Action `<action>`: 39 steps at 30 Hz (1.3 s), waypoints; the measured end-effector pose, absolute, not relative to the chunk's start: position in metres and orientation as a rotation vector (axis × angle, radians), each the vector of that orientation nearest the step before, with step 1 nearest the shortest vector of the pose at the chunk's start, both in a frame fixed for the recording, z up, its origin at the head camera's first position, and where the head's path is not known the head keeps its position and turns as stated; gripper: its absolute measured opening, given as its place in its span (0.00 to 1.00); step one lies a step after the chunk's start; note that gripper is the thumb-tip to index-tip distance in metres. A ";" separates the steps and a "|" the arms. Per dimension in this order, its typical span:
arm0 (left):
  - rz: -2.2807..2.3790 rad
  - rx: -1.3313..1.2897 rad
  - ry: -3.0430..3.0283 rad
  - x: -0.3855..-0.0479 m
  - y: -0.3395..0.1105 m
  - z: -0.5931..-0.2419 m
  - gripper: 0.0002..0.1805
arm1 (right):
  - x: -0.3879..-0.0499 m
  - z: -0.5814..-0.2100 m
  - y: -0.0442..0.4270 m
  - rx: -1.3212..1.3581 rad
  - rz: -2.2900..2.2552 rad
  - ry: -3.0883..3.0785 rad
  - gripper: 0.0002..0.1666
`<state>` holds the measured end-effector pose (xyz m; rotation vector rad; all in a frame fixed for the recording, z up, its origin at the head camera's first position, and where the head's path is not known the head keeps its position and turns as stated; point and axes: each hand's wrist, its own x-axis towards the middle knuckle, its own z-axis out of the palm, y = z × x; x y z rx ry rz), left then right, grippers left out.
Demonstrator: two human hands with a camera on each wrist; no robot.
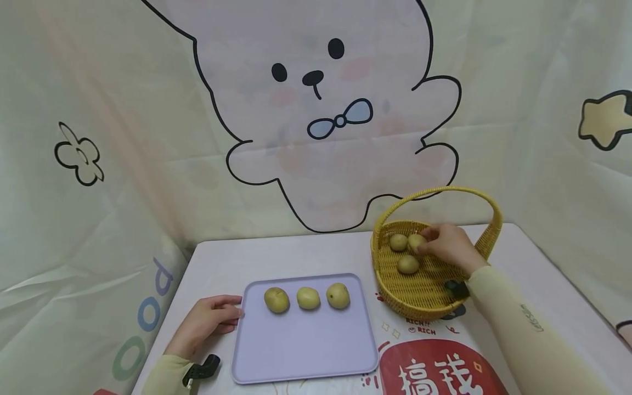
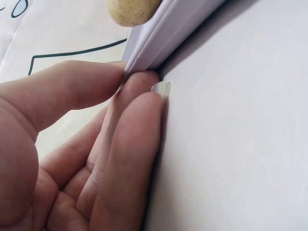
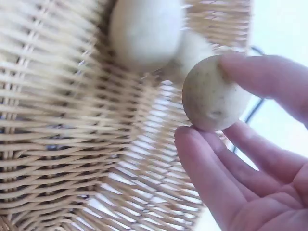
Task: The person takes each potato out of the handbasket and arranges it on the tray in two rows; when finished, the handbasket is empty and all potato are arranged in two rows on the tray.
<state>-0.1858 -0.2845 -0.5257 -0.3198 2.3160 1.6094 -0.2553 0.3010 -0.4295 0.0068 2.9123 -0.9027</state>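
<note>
In the head view my right hand (image 1: 448,244) reaches into the yellow wicker basket (image 1: 419,314) and pinches a potato (image 1: 416,241). The right wrist view shows this potato (image 3: 214,96) between the thumb and fingertips. Two other potatoes, one at the back (image 1: 398,242) and one nearer (image 1: 407,264), lie in the basket. My left hand (image 1: 209,321) is at the left side of the lilac tray (image 1: 306,351), its thumb and fingertips pinching the rim (image 2: 144,53). Three potatoes sit in a row along the tray's far half: left (image 1: 276,300), middle (image 1: 308,298), right (image 1: 338,295).
The basket's tall handle (image 1: 444,190) arches above my right hand. A white table (image 1: 296,258) bears the tray and basket, with a red printed patch (image 1: 439,362) at its front. Behind hangs a cloth (image 1: 247,208) with a cartoon bear.
</note>
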 end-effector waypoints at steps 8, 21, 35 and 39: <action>1.633 -0.327 2.307 -0.180 -0.292 -0.524 0.30 | -0.222 -0.408 0.274 -0.171 -0.993 2.920 0.33; 1.665 -0.317 2.329 -0.179 -0.303 -0.525 0.28 | -0.165 -0.409 0.205 -0.373 -1.374 2.704 0.30; 1.709 -0.222 2.280 -0.190 -0.288 -0.531 0.27 | -0.159 -0.443 0.107 -0.629 -1.436 2.542 0.28; 1.714 -0.225 2.270 -0.189 -0.288 -0.532 0.27 | -0.156 -0.454 0.076 -0.712 -1.404 2.515 0.29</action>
